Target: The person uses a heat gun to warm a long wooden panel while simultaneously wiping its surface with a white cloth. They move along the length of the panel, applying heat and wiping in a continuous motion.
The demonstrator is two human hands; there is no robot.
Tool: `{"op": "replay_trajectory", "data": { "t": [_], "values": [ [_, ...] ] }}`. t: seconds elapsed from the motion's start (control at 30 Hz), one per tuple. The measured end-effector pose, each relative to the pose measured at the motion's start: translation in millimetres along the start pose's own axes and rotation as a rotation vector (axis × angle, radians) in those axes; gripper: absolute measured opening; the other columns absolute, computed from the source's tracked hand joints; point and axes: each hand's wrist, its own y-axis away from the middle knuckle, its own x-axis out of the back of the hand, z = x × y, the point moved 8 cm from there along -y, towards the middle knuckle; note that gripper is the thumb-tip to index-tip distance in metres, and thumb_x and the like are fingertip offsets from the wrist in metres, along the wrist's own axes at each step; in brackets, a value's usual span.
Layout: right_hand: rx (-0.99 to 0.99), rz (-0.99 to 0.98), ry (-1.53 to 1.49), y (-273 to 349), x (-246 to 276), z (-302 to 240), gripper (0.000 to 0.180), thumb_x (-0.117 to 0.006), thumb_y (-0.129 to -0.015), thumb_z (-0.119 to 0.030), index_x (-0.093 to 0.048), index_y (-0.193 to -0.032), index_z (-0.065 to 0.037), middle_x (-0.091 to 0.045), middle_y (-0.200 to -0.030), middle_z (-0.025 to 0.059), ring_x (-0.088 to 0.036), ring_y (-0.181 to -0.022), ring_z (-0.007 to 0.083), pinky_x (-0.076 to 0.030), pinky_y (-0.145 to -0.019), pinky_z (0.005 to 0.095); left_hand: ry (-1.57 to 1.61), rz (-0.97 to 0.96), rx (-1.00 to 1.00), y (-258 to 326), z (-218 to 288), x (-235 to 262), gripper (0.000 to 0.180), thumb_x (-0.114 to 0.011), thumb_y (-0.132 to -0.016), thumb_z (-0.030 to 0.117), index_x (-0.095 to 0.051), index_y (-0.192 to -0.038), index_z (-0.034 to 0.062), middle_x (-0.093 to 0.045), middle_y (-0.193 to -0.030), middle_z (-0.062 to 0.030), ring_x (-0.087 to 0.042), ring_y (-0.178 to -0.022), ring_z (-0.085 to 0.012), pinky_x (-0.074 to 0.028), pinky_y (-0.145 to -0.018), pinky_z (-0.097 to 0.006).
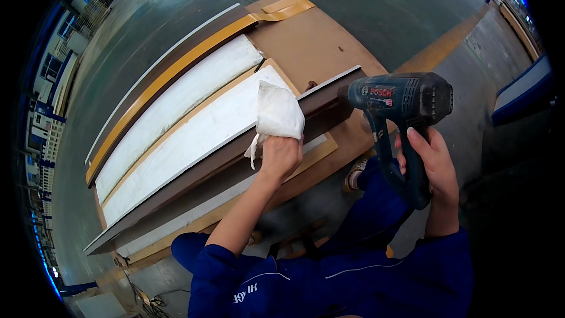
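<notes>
My right hand [434, 159] is wrapped around the handle of a dark blue heat gun [391, 99]. Its nozzle points left, at the right end of a long dark brown profile [203, 184] with a pale upper edge. A white cloth [279, 112] is bunched in my left hand [282, 156], which is over the middle of the profile; the cloth hides most of the fingers. Whether the cloth presses on the profile I cannot tell. Just beyond it lies a white padded strip [194, 134] on a tan board.
The pieces rest on a brown-covered worktable [312, 32]. Farther back lie a second white padded strip [176, 115] and a long golden-tan band [194, 53]. Loose cables [150, 303] lie on the floor at lower left. A blue-edged object [524, 89] stands at right.
</notes>
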Motion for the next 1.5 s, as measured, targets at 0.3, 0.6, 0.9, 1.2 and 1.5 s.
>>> {"op": "replay_trajectory", "data": {
  "t": [0.3, 0.6, 0.9, 1.2, 1.5],
  "values": [
    [0.033, 0.080, -0.047, -1, 13, -2, 0.023, -0.050, -0.091, -0.022, -0.046, -0.099, 0.000, -0.054, -0.079, 0.0061, -0.054, -0.059, 0.0102, -0.047, -0.051, 0.0235, -0.075, -0.099, 0.192, 72, -59, 37, 0.037, -0.054, -0.080, 0.017, -0.053, -0.113, -0.0011, -0.051, -0.117, -0.0255, -0.048, -0.107, -0.0422, -0.035, -0.092, -0.048],
    [-0.028, -0.016, -0.041, -11, -9, 1, 0.023, -0.048, -0.091, -0.021, -0.045, -0.100, 0.000, -0.055, -0.082, 0.0079, -0.054, -0.059, 0.0111, -0.047, -0.050, 0.0237, -0.043, 0.061, 0.242, 146, -100, 95, 0.026, -0.052, -0.082, 0.010, -0.056, -0.104, -0.0027, -0.059, -0.092, -0.0230, -0.056, -0.082, -0.0398, -0.043, -0.074, -0.044],
    [-0.063, -0.086, -0.027, -18, -32, 6, 0.024, -0.048, -0.091, -0.019, -0.044, -0.102, 0.001, -0.055, -0.083, 0.0094, -0.055, -0.059, 0.0123, -0.047, -0.050, 0.0238, 0.619, 0.544, 0.630, 174, -124, 130, 0.033, -0.042, -0.092, 0.023, -0.054, -0.098, -0.0073, -0.059, -0.085, -0.0070, -0.054, -0.074, -0.0138, -0.042, -0.066, -0.025],
    [-0.094, -0.145, 0.023, -14, -43, -5, 0.018, -0.049, -0.091, -0.020, -0.048, -0.096, -0.002, -0.054, -0.080, 0.0047, -0.055, -0.060, 0.0089, -0.047, -0.054, 0.0220, 0.714, 1.070, 0.528, 233, -160, 199, 0.033, -0.040, -0.091, 0.018, -0.048, -0.110, -0.0075, -0.053, -0.106, -0.0166, -0.054, -0.097, -0.0237, -0.046, -0.084, -0.035],
    [0.016, -0.043, -0.095, -15, -30, 2, 0.022, -0.046, -0.092, -0.020, -0.045, -0.101, 0.000, -0.054, -0.082, 0.0083, -0.054, -0.059, 0.0111, -0.046, -0.051, 0.0227, 0.512, 0.979, 0.510, 172, -117, 232, 0.022, -0.050, -0.087, 0.008, -0.054, -0.101, -0.0097, -0.060, -0.093, -0.0173, -0.062, -0.080, -0.0203, -0.052, -0.069, -0.030]
  ]
}}
